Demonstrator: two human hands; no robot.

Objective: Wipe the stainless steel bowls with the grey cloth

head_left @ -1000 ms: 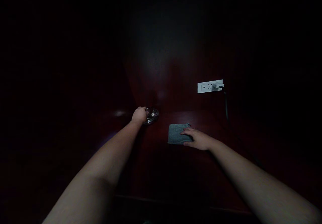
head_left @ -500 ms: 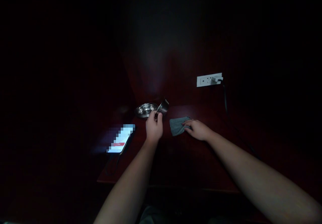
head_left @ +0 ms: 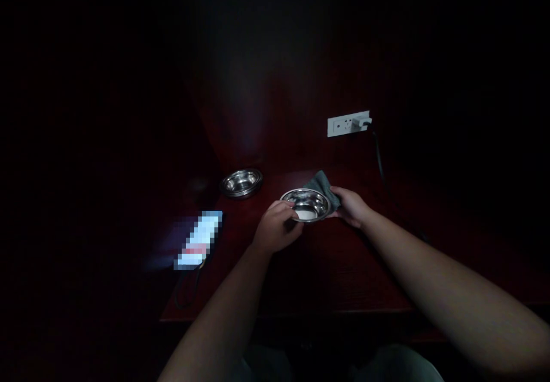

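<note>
A shiny metal bowl [head_left: 315,200] is held above the dark red table, its open side facing up and towards me. My left hand [head_left: 278,225] grips the near left of its rim, fingers over the edge. On the other side my right hand [head_left: 349,205] is closed on a grey-green cloth [head_left: 320,182], which lies against the bowl's right outer side. Part of the cloth is hidden behind the bowl. Further left, a small stack of metal bowls [head_left: 242,182] rests on the table.
A lit phone [head_left: 200,240] with a cable lies at the table's left edge. On the back wall is a white socket panel [head_left: 341,125] with a plug in it, and its dark cord [head_left: 378,158] hangs down on the right. The surroundings are very dark.
The bowl in my left hand has been turned from its side to face up and moved right. My right hand has lifted the cloth from the table and brought it against the bowl.
</note>
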